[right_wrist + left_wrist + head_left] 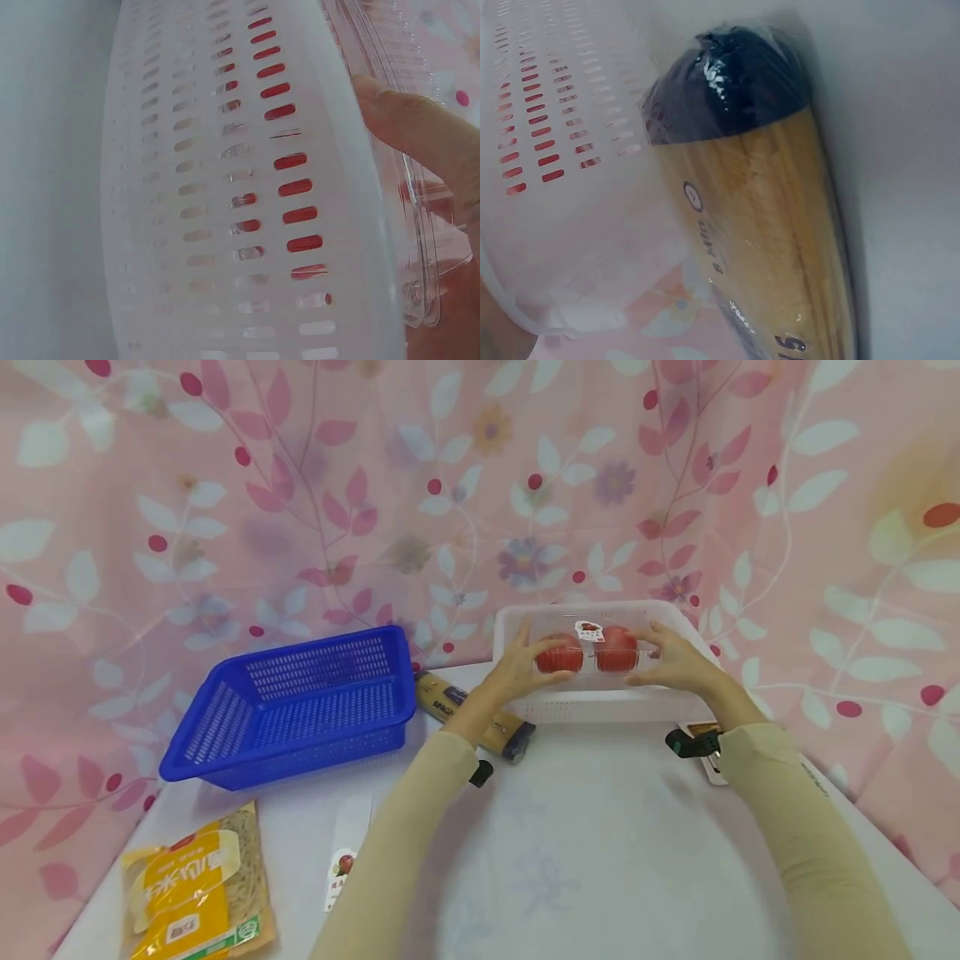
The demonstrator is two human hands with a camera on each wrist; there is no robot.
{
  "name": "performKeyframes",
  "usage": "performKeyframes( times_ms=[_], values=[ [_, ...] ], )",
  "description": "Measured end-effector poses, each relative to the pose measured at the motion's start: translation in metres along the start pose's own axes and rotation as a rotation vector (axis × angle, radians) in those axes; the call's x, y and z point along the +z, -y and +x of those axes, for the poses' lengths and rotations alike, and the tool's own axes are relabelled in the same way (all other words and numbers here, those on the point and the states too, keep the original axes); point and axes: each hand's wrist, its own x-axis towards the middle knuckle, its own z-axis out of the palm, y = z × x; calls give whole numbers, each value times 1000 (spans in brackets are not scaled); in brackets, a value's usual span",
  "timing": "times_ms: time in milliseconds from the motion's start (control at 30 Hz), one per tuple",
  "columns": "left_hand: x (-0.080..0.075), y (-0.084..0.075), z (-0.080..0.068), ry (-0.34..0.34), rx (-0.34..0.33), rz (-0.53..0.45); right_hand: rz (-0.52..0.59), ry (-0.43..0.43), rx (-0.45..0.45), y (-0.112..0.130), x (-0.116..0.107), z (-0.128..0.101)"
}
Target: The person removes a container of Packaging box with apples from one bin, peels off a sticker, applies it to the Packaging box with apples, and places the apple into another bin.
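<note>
A clear plastic clamshell box (589, 631) with two round red fruits (617, 652) inside sits in the white slotted basket (600, 697). My left hand (522, 667) grips its left end, fingers spread over the side. At the right end my right hand (675, 664) holds it between thumb and fingers. The right wrist view shows the thumb (412, 124) against the clear box (420, 255) just beyond the basket rim; red shows through the slots. Only a sliver of the left hand (502, 330) appears in the left wrist view.
A spaghetti packet (504, 731) lies beside the white basket. The blue basket (300, 752) stands at left, with a yellow food bag (198, 889) and a white labelled strip (345, 860) nearer. Behind the right wrist is a small flat packet (716, 768). A floral curtain (450, 527) hangs behind.
</note>
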Motion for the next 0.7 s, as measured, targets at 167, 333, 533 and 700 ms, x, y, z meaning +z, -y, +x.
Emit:
performKeyframes(
  times_ms=[167, 333, 533, 700],
  values=[
    [5, 2, 2, 63, -31, 31, -21, 30, 29, -8, 5, 0],
    [6, 0, 4, 126, -82, 8, -11, 52, 39, -12, 8, 0],
    [5, -2, 7, 190, -148, -12, -11, 70, 32, -14, 10, 2],
    [4, 0, 10, 241, -171, -25, -26, 87, 36, -18, 11, 6]
  ],
)
